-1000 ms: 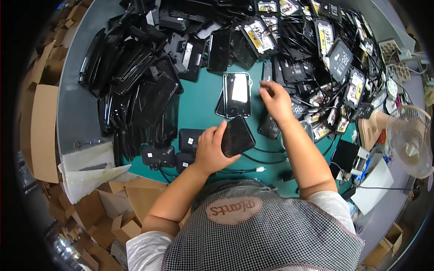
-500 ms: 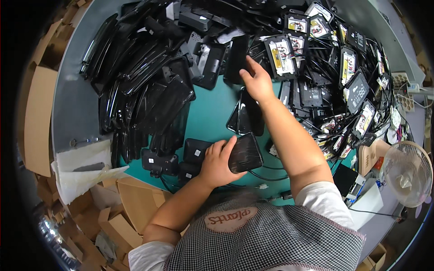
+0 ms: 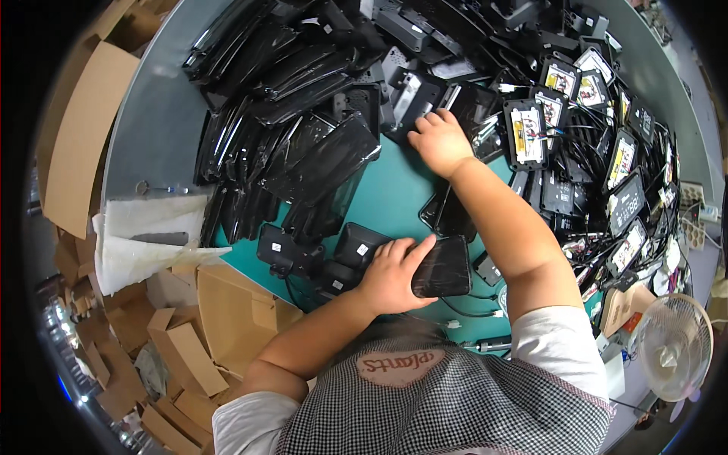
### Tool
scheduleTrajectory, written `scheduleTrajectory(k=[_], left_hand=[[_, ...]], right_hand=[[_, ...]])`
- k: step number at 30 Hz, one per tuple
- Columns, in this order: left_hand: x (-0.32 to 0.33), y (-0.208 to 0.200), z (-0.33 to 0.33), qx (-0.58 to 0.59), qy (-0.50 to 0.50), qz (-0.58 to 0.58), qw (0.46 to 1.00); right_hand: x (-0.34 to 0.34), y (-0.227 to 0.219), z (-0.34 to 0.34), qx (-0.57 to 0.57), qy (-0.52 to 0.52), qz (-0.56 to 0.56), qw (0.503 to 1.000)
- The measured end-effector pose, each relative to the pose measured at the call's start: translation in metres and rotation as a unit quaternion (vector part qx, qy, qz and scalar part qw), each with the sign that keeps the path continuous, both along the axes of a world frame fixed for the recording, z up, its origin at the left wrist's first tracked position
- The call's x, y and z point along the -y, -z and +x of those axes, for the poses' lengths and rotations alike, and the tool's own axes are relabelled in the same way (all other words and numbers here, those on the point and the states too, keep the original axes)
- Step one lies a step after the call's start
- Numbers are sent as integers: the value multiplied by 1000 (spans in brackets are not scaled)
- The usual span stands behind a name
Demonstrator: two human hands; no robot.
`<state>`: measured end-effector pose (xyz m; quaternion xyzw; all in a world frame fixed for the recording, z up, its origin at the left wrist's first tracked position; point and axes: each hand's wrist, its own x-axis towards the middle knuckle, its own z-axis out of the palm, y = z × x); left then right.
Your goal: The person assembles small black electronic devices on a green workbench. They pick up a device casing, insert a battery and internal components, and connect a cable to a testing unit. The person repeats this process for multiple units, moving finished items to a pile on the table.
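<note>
My left hand (image 3: 390, 279) grips the left side of a glossy black rectangular housing (image 3: 449, 267) near the table's front edge, the thumb lying along its top. Farther back, my right hand (image 3: 443, 144) has its fingers bent together beside a black panel (image 3: 478, 106) and an open black casing with a silvery strip (image 3: 409, 95). What the right fingers hold, if anything, is hidden. Between the hands, another glossy black panel (image 3: 455, 216) lies partly under my right forearm. Black box-shaped units (image 3: 358, 244) with small white labels sit left of my left hand.
Stacked glossy black panels (image 3: 258, 152) crowd the left of the green tabletop (image 3: 406, 178). Wired black modules (image 3: 525, 135) and tangled cables fill the right. A fan (image 3: 671, 345) stands at the right edge. White foam sheets (image 3: 152, 235) and cardboard boxes (image 3: 243, 318) are at left.
The view has shifted, so the table appears farther right and lower. My right fingers have gone from spread to bent together. My left hand keeps its grip on the black housing.
</note>
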<state>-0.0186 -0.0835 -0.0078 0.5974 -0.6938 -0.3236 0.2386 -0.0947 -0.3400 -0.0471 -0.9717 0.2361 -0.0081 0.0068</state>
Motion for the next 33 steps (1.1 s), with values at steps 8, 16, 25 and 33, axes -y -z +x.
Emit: scheduleTrajectory(k=[8, 16, 25, 33], left_hand=[[-5, -22, 3, -34, -10, 7, 999], [-41, -51, -10, -102, 130, -100, 981], [-31, -33, -42, -181, 54, 215, 958], [-6, -16, -80, 125, 53, 247, 959]], right_hand=[[-65, -70, -97, 170, -75, -66, 980], [-248, -31, -172, 138, 42, 176, 974], [-315, -21, -172, 485, 374, 565, 554], [-324, -17, -197, 422, 528, 512, 531]])
